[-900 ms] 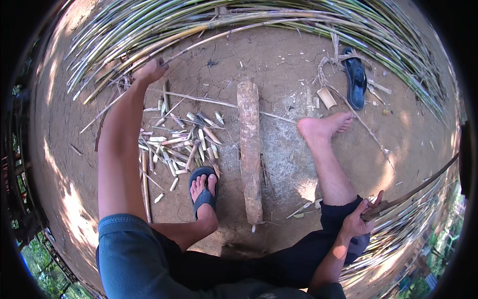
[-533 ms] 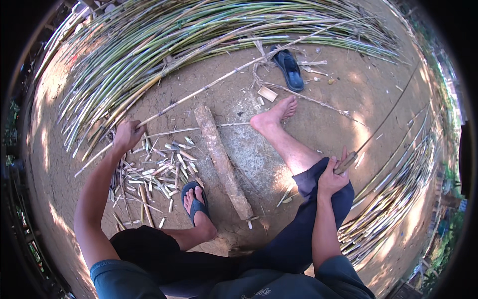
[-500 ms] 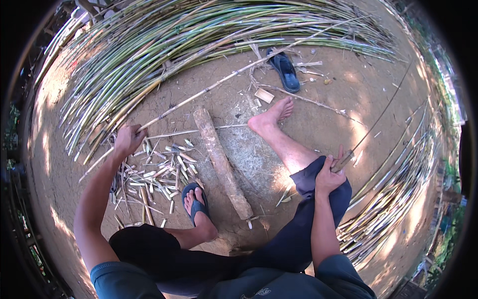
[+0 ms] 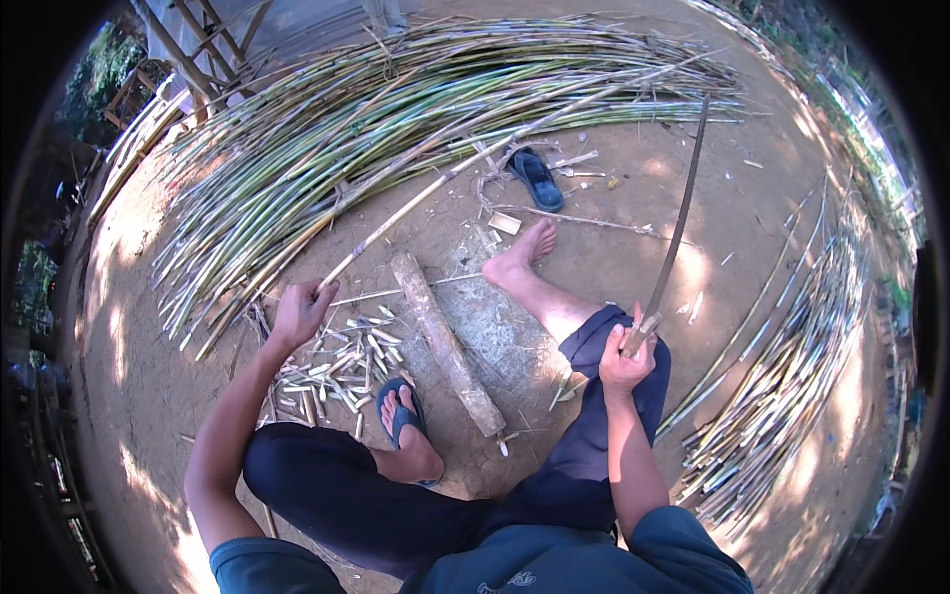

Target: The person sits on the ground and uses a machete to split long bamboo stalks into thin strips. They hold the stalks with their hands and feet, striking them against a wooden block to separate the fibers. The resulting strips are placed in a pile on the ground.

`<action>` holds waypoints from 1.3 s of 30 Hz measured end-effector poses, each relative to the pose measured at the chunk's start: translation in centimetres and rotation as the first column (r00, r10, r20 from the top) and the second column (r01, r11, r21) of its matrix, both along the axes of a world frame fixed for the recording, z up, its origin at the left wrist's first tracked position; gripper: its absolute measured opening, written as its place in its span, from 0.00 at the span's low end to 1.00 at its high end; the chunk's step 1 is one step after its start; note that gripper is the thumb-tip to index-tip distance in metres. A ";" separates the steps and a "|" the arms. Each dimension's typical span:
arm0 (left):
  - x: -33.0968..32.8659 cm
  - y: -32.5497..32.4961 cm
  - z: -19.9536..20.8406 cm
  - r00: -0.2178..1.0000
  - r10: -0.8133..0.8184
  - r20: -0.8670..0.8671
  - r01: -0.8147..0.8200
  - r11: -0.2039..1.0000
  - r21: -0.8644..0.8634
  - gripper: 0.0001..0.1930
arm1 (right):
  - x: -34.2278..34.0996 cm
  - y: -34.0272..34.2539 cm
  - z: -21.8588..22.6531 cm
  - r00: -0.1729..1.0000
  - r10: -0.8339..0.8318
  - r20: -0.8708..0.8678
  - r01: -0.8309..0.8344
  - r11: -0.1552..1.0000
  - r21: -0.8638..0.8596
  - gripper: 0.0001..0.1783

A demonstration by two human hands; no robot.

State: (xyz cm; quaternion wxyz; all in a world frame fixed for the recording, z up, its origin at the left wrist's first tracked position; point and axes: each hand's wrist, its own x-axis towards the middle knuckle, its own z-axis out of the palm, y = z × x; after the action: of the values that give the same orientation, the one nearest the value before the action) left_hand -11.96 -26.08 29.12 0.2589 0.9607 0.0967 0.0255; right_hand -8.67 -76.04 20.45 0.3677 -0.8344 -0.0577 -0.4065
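Note:
My left hand (image 4: pixel 302 314) is closed around the near part of a long, jointed cane pole (image 4: pixel 406 210), which slants away to the far right across the big pile. In my right hand (image 4: pixel 625 368), above the right knee, is the wooden handle of a machete (image 4: pixel 677 233). Its long, dark, narrow blade points up and away, clear of the pole. Between my feet lies a rough log (image 4: pixel 445 342) on the ground. Short cut cane pieces (image 4: pixel 341 371) are scattered by the left foot, below my left hand.
A large pile of green and brown canes (image 4: pixel 396 129) spreads across the far side. Another bundle of thin canes (image 4: pixel 782 426) lies at the right. One dark sandal (image 4: pixel 537 180) sits beyond my bare right foot (image 4: pixel 520 255); wooden posts (image 4: pixel 193 49) stand at the far left.
My left hand has moved right and its grip on the pole has shifted. The machete has turned more upright, its blade showing broader. The head view has shifted slightly.

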 end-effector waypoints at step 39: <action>22.3 16.1 -23.3 0.963 0.264 -0.062 -0.202 0.850 0.486 0.18 | 6.9 2.6 -2.2 0.946 -0.048 -0.320 0.077 0.994 0.076 0.21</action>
State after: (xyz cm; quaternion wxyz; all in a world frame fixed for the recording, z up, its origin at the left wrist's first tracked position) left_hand 10.32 -10.02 5.85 0.0034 0.9754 0.2195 0.0188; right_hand -1.73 -73.41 18.27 0.3954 -0.8734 0.0466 -0.2805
